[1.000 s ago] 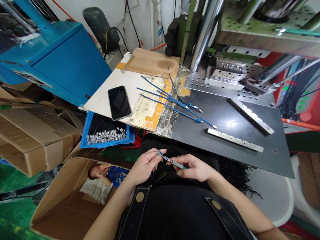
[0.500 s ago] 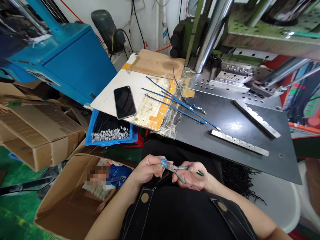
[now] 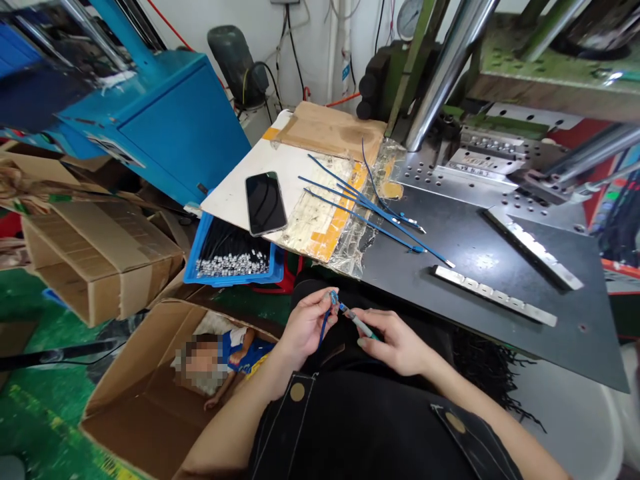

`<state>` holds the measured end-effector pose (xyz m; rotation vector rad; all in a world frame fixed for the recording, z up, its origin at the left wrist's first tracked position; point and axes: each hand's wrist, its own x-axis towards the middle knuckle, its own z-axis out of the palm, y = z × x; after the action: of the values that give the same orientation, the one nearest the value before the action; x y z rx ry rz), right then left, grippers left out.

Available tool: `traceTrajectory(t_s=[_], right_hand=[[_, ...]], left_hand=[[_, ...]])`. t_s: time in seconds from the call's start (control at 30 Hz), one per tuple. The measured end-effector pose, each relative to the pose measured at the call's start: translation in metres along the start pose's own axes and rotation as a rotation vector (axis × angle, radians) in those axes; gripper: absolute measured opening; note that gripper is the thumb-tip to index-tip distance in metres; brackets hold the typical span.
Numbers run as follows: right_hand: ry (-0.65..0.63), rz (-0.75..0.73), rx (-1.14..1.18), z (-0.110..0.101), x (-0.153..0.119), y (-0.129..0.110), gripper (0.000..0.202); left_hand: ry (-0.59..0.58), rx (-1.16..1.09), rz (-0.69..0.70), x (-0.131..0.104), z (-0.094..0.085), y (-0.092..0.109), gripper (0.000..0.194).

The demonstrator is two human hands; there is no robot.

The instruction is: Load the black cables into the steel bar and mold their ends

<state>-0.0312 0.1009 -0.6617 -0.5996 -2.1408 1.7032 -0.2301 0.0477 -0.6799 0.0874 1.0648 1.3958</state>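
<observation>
Between thumb and fingers, my left hand point(image 3: 309, 323) pinches a blue cable point(image 3: 324, 328) near its end, which has a small blue molded piece. My right hand point(image 3: 395, 340) is closed around the grey handles of small pliers point(image 3: 361, 325). The plier tips point at the blue piece, very close to it; whether they touch is unclear. Several blue cables point(image 3: 370, 207) lie crossed on the work surface ahead, partly on the board and partly on the dark metal plate point(image 3: 400, 273).
A phone point(image 3: 265, 203) lies on the board. Two metal bars point(image 3: 495, 295) rest on the plate before the press point(image 3: 480, 157). A blue bin point(image 3: 277, 263) holds black cables. A small child point(image 3: 235, 353) lies in a cardboard box point(image 3: 130, 373) at lower left.
The pliers have swung to a steeper angle, their handles nearer together, and my right hand has turned palm down. More blue cable shows below my left hand. The child's arm has moved; the view has shifted.
</observation>
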Motion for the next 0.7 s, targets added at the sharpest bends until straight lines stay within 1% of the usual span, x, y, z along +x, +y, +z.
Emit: traceTrajectory(t_s=[0.07,0.13,0.17,0.2,0.23,0.3,0.33,0.4,0.47,0.63,0.7], right_hand=[[0.031,-0.082,-0.134,0.008,-0.004,-0.004,0.027],[0.043,-0.098,-0.21,0.015,-0.011,-0.004,0.038],[0.058,-0.078,-0.255,0.017,-0.013,-0.003,0.046],[0.089,-0.043,-0.309,0.018,-0.014,-0.001,0.054],[0.12,0.003,-0.369,0.019,-0.014,0.0,0.062],[0.167,0.102,-0.487,0.019,-0.009,0.003,0.073],[0.189,0.147,-0.538,0.019,-0.006,0.004,0.074],[0.224,0.203,-0.598,0.019,0.001,0.004,0.071],[0.256,0.2,-0.585,0.019,0.003,0.002,0.068],[0.327,0.019,-0.344,0.021,0.0,-0.005,0.068],[0.335,-0.014,-0.288,0.024,0.0,-0.006,0.068]], left_hand=[[0.113,-0.209,0.065,0.005,-0.004,0.009,0.011],[0.167,-0.325,0.17,0.005,-0.012,0.022,0.012],[0.153,-0.328,0.206,0.002,-0.016,0.027,0.013],[0.111,-0.304,0.215,-0.002,-0.018,0.032,0.013],[0.053,-0.268,0.195,-0.007,-0.018,0.034,0.015],[-0.055,-0.229,0.106,-0.016,-0.015,0.033,0.021],[-0.087,-0.231,0.063,-0.02,-0.011,0.031,0.025],[-0.115,-0.249,-0.002,-0.024,-0.005,0.024,0.029],[-0.117,-0.254,-0.036,-0.025,0.0,0.019,0.028],[-0.121,-0.225,-0.055,-0.019,0.005,0.012,0.024],[-0.121,-0.19,-0.044,-0.017,0.008,0.01,0.025]])
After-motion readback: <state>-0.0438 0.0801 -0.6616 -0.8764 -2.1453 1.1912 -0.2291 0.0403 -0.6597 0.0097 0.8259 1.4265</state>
